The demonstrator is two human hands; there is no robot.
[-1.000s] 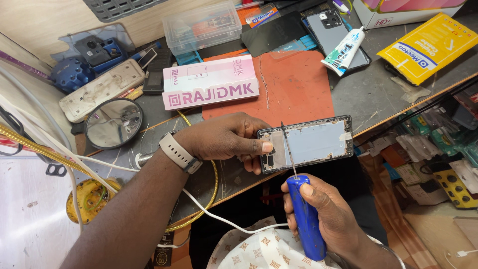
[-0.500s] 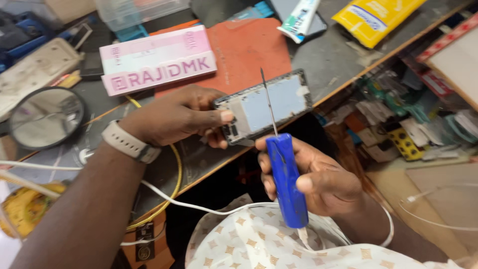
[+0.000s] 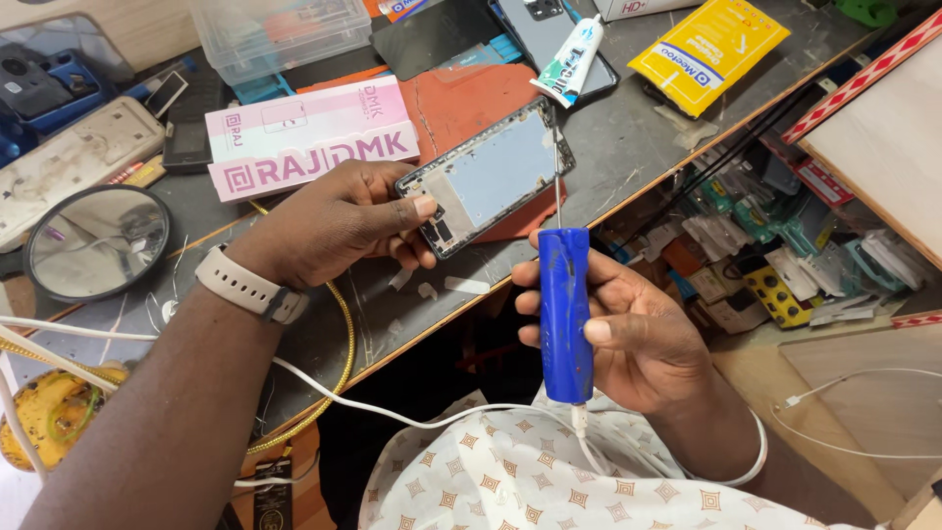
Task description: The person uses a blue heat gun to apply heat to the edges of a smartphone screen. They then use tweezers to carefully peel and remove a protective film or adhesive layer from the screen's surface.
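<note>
My left hand (image 3: 339,221) grips the near end of an opened phone frame (image 3: 491,172), its bare grey inner plate facing up, tilted over the bench edge. A pale watch sits on that wrist. My right hand (image 3: 628,334) is wrapped around a blue electric screwdriver (image 3: 565,314) held upright, with a white cable leaving its base. The thin metal bit (image 3: 556,182) points up, its tip at the phone frame's far right edge.
An orange work mat (image 3: 461,103) lies under the frame. A pink box (image 3: 309,142) sits behind my left hand, a round mirror (image 3: 93,240) at left, a glue tube (image 3: 569,59) and yellow packet (image 3: 706,49) at the back. Parts bins (image 3: 775,265) stand below right.
The phone frame has turned and lifted further over the mat. The screwdriver has swung upright and its bit now meets the frame's far edge.
</note>
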